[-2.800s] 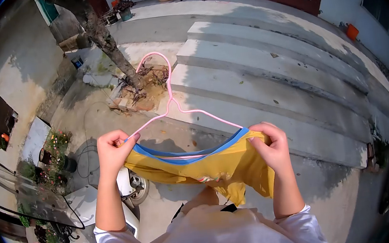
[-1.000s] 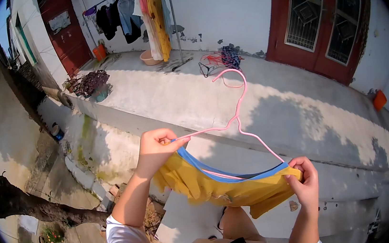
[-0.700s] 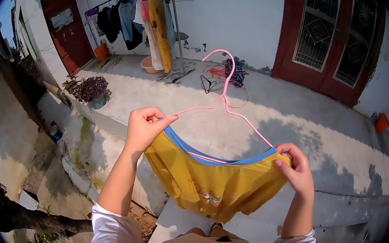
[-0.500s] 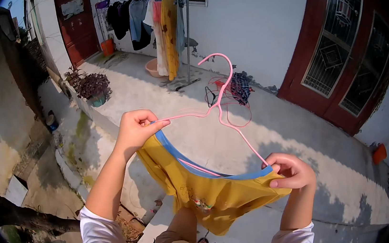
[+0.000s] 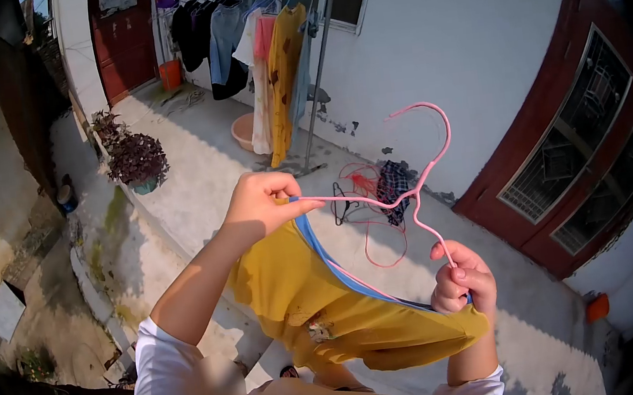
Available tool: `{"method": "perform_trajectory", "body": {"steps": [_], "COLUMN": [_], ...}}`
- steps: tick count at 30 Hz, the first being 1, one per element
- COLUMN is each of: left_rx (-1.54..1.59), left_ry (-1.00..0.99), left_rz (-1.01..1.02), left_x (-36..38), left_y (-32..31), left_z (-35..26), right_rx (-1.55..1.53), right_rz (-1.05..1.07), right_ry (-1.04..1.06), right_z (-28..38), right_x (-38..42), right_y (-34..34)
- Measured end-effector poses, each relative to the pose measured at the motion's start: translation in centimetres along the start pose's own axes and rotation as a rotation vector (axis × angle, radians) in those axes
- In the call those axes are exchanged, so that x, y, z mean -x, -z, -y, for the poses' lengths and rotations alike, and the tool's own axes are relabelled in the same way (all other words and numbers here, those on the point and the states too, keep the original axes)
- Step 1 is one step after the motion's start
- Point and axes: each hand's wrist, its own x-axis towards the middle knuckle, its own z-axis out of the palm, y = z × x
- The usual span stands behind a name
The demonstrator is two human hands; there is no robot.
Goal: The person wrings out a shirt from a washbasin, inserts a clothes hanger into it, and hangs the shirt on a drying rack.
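Note:
A yellow garment (image 5: 304, 292) with a blue neckline edge hangs between my hands, and a pink hanger (image 5: 410, 196) runs through it with its hook pointing up. At the garment's left end, my left hand (image 5: 264, 203) pinches the cloth against the hanger's left arm. On the other side, my right hand (image 5: 463, 277) is closed round the hanger's right arm, with the garment's right end at the fingers. Part of the hanger's lower bar shows along the blue edge; the rest is hidden by the cloth.
A rack (image 5: 326, 64) of hung clothes stands by the wall, with a pink basin (image 5: 244, 131) beneath. Plaid cloth (image 5: 392, 189) and red cord lie on the concrete ahead. A potted plant (image 5: 137, 159) is at left, a red door (image 5: 560, 146) at right.
The hanger and garment have shifted right in view. My right hand has moved up onto the hanger's arm, and the hanger's hook leans further right. The view has turned slightly.

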Motion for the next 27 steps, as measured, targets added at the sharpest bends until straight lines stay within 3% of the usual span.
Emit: {"method": "perform_trajectory", "body": {"steps": [7, 11, 16, 19, 20, 23, 27], "left_rx": [-0.055, -0.058, -0.17, -0.263, -0.267, -0.134, 0.165], "left_ry": [-0.228, -0.168, -0.066, -0.215, -0.08, 0.19, 0.374], "left_rz": [0.094, 0.093, 0.16, -0.091, -0.008, -0.083, -0.209], "left_x": [-12.6, -20.5, -28.6, -31.2, -31.5, -32.0, -33.0], "left_y": [-1.2, -1.2, 3.3, 6.6, 8.8, 14.1, 20.5], "left_z": [3.0, 8.1, 9.8, 10.7, 10.3, 13.8, 21.4], "right_rx": [0.052, 0.066, 0.059, 0.095, 0.11, 0.166, 0.12], "right_rz": [-0.103, -0.11, 0.006, 0.051, 0.064, 0.067, 0.03], "right_ry": [0.083, -0.047, -0.216, -0.254, -0.263, -0.308, -0.302], "right_z": [3.4, 5.8, 10.0, 11.3, 11.4, 11.1, 9.3], "right_x": [-8.1, -16.9, -28.1, -35.0, -37.2, -44.2, -53.8], "right_y": [3.8, 8.1, 10.6, 11.0, 11.2, 11.8, 14.0]}}
